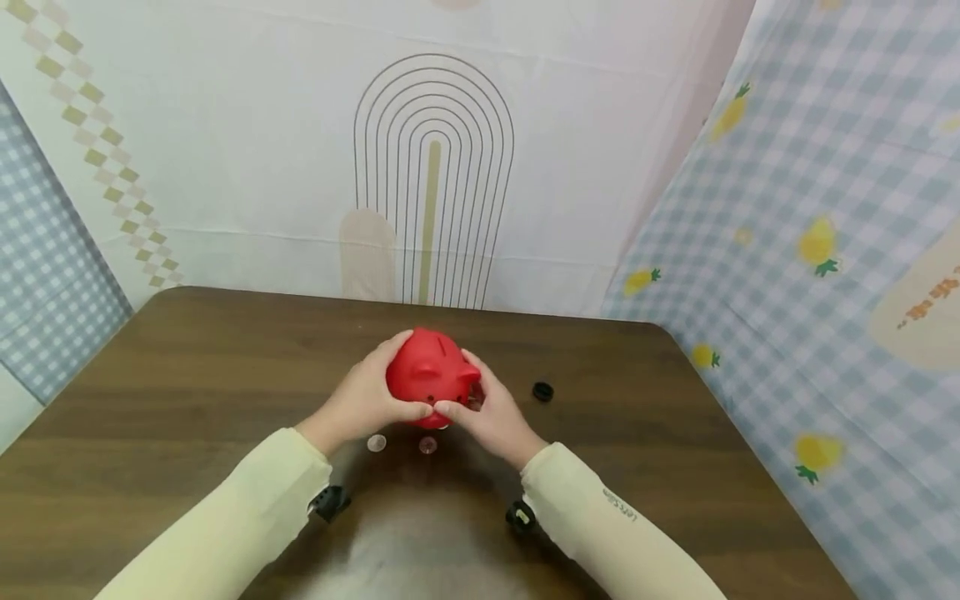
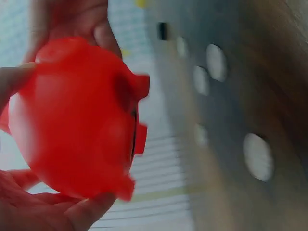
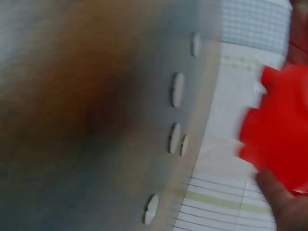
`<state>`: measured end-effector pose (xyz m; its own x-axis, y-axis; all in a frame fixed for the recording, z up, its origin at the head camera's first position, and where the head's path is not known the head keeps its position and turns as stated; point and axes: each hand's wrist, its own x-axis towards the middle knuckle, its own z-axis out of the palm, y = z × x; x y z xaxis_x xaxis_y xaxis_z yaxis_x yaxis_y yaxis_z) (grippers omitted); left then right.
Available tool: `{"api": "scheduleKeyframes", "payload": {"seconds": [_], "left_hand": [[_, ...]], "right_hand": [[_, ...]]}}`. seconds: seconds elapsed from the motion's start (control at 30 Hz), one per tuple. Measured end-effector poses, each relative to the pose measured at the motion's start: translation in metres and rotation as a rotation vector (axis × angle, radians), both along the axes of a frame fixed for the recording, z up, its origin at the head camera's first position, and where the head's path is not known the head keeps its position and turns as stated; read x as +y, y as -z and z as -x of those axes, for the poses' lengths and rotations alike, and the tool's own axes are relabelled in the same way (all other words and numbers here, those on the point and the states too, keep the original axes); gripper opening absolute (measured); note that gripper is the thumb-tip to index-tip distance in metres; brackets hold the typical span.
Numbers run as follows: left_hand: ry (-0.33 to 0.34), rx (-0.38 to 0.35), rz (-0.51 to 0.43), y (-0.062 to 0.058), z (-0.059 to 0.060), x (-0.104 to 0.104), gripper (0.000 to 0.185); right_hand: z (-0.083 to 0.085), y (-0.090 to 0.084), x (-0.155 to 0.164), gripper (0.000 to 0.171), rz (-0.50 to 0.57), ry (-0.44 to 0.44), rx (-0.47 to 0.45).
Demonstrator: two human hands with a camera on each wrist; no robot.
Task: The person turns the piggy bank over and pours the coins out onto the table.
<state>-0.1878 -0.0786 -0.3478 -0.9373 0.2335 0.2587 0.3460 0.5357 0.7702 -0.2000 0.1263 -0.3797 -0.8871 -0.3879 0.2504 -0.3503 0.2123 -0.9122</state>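
Both hands hold a red piggy bank raised over the table, its face toward me and its coin slot on top. My left hand grips its left side and my right hand its right side, thumbs nearly meeting at the snout. In the left wrist view, the piggy bank has its stubby feet above the tabletop, apart from it; a dark edge shows on its underside. Several coins lie below, including a silvery coin and a copper-toned coin. The right wrist view cuts off part of the piggy bank.
A small black round piece lies on the brown wooden table, right of the hands. Patterned cloths hang behind the table and at its sides. A black device sits under the left wrist, another black device under the right.
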Motion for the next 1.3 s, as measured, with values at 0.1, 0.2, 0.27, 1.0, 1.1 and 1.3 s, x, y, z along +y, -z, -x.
{"api": "scheduleKeyframes", "payload": {"seconds": [0.1, 0.2, 0.27, 1.0, 1.1, 1.3], "left_hand": [[0.018, 0.119, 0.043, -0.010, -0.005, 0.001, 0.096], [0.030, 0.088, 0.093, -0.016, -0.006, 0.003, 0.094], [0.031, -0.011, 0.128, -0.016, -0.006, 0.003, 0.092], [0.104, -0.118, -0.478, 0.033, -0.013, 0.003, 0.103], [0.102, -0.123, -0.499, 0.042, -0.015, 0.006, 0.106], [0.052, -0.010, -0.430, 0.042, -0.015, 0.005, 0.107]], "right_hand": [[-0.005, 0.002, 0.001, 0.088, 0.027, 0.013, 0.148], [-0.007, 0.007, 0.001, 0.083, 0.048, 0.003, 0.146], [-0.008, 0.008, 0.001, 0.079, 0.024, 0.001, 0.060], [-0.015, -0.022, 0.004, 0.081, -0.226, 0.040, 0.340], [-0.016, -0.015, 0.005, 0.079, -0.315, 0.054, 0.498], [-0.008, 0.005, 0.004, 0.081, -0.214, 0.044, 0.629]]}}
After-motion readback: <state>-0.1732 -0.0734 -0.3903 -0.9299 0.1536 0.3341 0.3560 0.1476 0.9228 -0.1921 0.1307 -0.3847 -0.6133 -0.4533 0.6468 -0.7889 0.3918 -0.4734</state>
